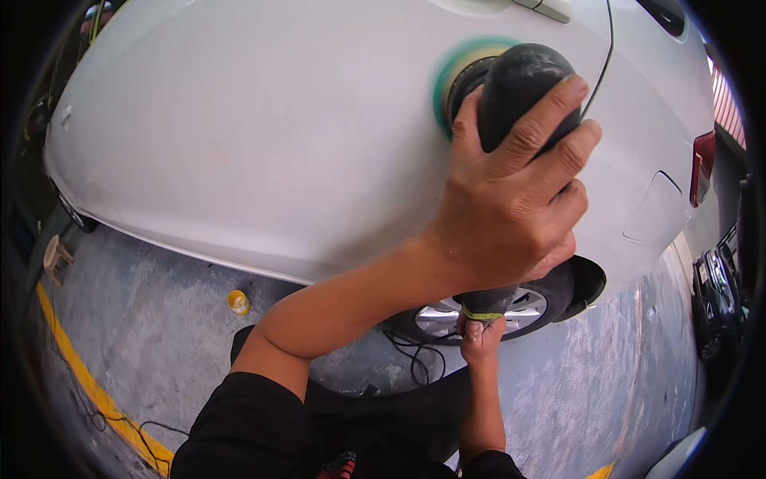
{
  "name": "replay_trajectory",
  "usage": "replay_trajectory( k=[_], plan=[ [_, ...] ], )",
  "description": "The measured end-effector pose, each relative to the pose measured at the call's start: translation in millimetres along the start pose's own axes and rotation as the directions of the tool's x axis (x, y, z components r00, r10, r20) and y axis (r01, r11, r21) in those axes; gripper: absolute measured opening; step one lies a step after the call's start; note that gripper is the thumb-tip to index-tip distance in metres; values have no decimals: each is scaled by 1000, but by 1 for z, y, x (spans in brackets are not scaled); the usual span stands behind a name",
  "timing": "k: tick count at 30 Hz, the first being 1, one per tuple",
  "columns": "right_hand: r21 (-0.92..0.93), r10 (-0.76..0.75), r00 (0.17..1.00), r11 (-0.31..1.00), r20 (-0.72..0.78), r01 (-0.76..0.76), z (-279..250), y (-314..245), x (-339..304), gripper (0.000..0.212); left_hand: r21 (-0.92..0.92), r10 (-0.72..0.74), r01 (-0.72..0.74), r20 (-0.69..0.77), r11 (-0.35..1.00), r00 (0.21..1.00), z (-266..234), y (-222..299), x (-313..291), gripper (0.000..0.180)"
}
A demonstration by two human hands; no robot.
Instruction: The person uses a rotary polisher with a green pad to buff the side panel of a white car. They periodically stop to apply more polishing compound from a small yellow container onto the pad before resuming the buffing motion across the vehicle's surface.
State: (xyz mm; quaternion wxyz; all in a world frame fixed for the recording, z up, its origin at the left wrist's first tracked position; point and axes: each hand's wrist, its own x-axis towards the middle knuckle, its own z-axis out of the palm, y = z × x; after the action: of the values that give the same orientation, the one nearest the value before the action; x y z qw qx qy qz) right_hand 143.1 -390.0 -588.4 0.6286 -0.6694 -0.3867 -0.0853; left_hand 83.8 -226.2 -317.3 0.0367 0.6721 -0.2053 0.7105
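A black power polisher rests with its round pad against the side of a white car. The pad has a green rim, blurred at its edge, and a tan inner ring. My left hand is wrapped over the rounded black head, its fingers spread around it. Lower down, my right hand grips the tool's rear end beside a yellow-green band. My left hand and forearm hide most of the polisher's middle.
Below the body panel is the car's rear wheel, close to my right hand. A black cord loops on the grey floor. A small yellow tub stands to the left, and a stool farther left. Another dark car is at right.
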Motion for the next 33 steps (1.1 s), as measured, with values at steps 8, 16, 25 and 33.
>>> replay_trajectory(
  k=[8,16,25,33],
  plan=[
    [-200,-80,960,970,267,137,48,-24,5,81,306,-177,138,105,942,979,-106,-22,-61,26],
    [-297,-160,947,923,279,244,30,-30,6,88,349,-234,201,55,916,971,-111,-9,-83,24],
    [-30,180,984,983,-13,-181,-60,6,-45,79,77,-171,167,41,983,984,11,52,-40,24],
    [-334,48,966,942,255,42,-38,12,-39,85,227,-355,360,-62,905,933,-53,36,-116,32]
  ],
)
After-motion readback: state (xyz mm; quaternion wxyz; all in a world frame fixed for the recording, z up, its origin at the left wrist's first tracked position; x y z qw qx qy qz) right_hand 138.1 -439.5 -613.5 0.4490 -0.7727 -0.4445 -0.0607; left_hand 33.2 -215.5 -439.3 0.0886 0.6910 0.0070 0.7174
